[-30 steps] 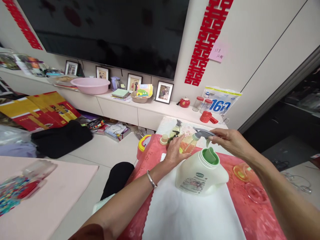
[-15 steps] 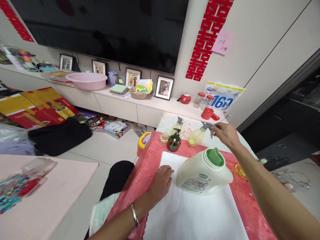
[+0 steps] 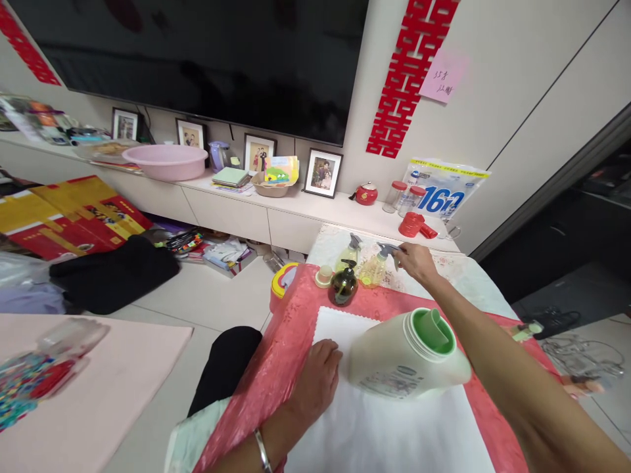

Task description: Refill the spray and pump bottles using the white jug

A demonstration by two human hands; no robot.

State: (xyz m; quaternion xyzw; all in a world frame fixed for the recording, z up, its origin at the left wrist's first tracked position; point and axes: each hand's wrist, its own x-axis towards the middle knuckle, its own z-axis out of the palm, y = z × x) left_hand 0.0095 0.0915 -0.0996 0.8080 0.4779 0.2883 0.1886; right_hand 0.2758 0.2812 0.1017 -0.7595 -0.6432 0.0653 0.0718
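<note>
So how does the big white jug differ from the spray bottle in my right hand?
The jug is bulky, while the spray bottle is much smaller. The jug is milky white; the spray bottle looks see-through. The jug is uncapped, showing a green spout; the spray bottle has a grey trigger head, gripped by your right hand. Both are containers.

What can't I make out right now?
Head view:
White jug: lower inside, hidden by its walls and green spout.
Jug label: lettering too blurred to read.
Right hand: palm side at the spray bottle, hidden by its own back.
Television: top, cut off by the upper edge.
</note>
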